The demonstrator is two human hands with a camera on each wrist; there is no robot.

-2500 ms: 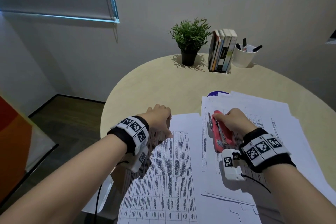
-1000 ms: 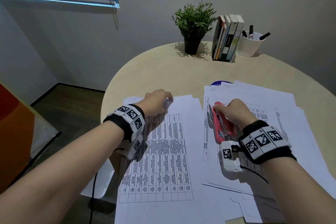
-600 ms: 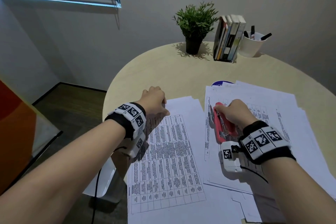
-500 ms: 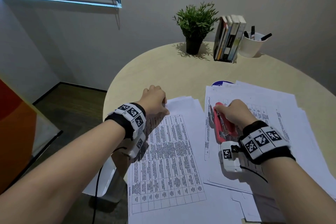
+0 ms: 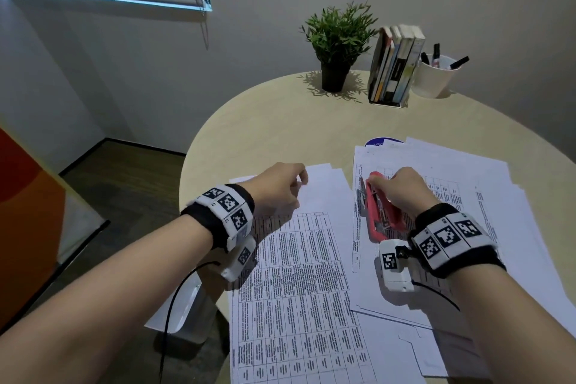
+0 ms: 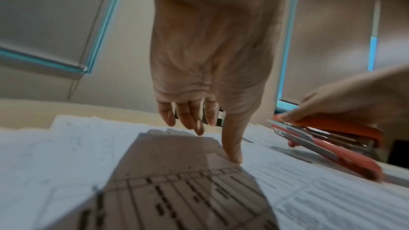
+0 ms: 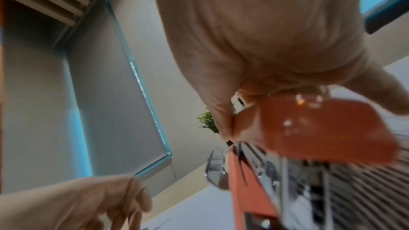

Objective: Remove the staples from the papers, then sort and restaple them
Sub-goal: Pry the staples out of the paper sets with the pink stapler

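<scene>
Red stapler [image 5: 381,210] is gripped by the right hand [image 5: 405,193] on the right paper stack [image 5: 486,196]. Left hand [image 5: 277,188], loosely curled and holding nothing, thumb-presses the left printed sheets [image 5: 299,284]; if pressure slips, sheets likely fan and get stapled misaligned.

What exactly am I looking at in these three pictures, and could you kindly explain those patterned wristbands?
No machine here: a person works with bare hands. The patterned wristbands carry small cameras. One picture comes from a head camera looking down; the other two look along each hand from the wrists. On the round table lie printed papers, with a potted plant, books and a pen cup at the back. The right hand grips a red stapler resting on the right-hand sheets. The left hand holds nothing; its thumb tip touches the left stack.
</scene>
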